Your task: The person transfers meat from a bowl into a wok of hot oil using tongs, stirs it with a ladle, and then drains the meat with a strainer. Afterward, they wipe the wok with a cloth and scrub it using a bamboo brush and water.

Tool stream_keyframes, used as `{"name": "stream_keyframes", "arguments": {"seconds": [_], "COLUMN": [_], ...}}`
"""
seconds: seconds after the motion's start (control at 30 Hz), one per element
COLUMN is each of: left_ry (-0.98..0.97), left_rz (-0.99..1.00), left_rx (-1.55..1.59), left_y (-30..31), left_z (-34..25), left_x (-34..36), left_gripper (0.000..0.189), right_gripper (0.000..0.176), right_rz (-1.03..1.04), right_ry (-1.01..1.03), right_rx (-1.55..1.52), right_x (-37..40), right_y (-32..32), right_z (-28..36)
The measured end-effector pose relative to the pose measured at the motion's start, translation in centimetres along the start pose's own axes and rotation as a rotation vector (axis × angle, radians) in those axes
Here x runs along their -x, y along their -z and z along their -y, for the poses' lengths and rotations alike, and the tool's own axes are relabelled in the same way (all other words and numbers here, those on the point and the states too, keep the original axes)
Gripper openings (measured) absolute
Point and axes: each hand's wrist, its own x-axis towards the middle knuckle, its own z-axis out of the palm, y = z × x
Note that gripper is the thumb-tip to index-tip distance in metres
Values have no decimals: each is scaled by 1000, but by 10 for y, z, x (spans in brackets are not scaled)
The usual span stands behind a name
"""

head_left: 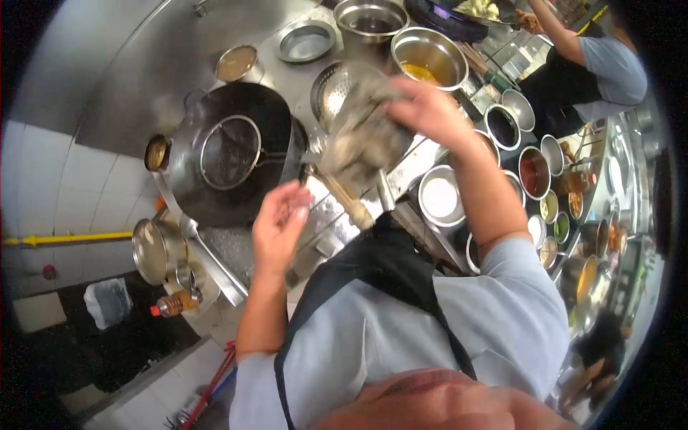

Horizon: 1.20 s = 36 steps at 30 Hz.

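Observation:
A dark wok (190, 168) stands on the stove at the left, with a round wire strainer (231, 153) lying across it. My left hand (282, 222), empty, has its fingers apart just right of the wok's near edge. My right hand (423, 107) is closed on a greyish cloth (365, 136), which is blurred by motion. The cloth hangs over the counter, partly covering a perforated metal bowl (330, 97). Below the cloth lies a wooden handle (347, 201), close to my apron.
Steel pots (430, 57) and a shallow metal bowl (307, 41) line the back. Sauce and ingredient bowls (534, 172) fill the right side. A co-worker (580, 72) stands at the upper right near another wok. A ladle pot (154, 251) and bottle (172, 304) are at the lower left.

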Motion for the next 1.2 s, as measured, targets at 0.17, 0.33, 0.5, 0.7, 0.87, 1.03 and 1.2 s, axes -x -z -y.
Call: {"name": "stream_keyframes", "arguments": {"seconds": [0.17, 0.33, 0.5, 0.7, 0.87, 1.03, 1.2], "left_ry": [265, 504, 737, 852, 740, 696, 633], "left_rz": [85, -97, -234, -398, -349, -267, -361], "left_rx": [74, 80, -105, -51, 74, 480, 1128], "left_y": [28, 28, 24, 4, -1, -22, -62], "left_z": [5, 31, 57, 61, 93, 108, 88], "left_x": [21, 60, 93, 83, 52, 1, -73], "left_gripper": [33, 32, 37, 39, 35, 45, 45], "right_gripper": [40, 40, 47, 65, 49, 45, 54], "right_rz": [-600, -596, -166, -122, 246, -60, -37], "right_ry": [-7, -292, -159, -534, -495, -241, -187], "right_rx": [398, 438, 783, 280, 10, 714, 832], "right_x": [-112, -231, -303, -328, -361, -424, -426], "right_y": [132, 158, 108, 132, 117, 126, 108], "right_z": [-96, -181, -334, -361, -380, -502, -403]}}
